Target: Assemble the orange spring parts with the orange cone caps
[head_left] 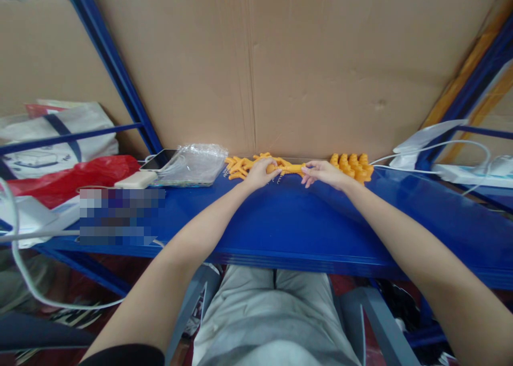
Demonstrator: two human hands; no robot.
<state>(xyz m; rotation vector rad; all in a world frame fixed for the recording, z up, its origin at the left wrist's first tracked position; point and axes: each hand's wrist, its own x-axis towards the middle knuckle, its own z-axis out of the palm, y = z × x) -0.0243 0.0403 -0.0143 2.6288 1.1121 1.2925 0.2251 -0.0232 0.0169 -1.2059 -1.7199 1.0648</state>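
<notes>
Near the back of the blue table, my left hand is closed round an orange branched piece, perhaps plastic. The thumb and fingertips of my right hand pinch its right end, with the lower fingers hanging loose. A heap of similar orange branched pieces lies just left of and behind my left hand, partly hidden by it. Small dark wire coils show beneath the held piece. To the right of my right hand stand several orange knobbed pieces in close rows.
A clear plastic-wrapped package and a phone lie left of the heap. Farther left are a white box-like item, a red plastic bag and a white cloth bag. A cardboard wall rises behind; white cables run at right.
</notes>
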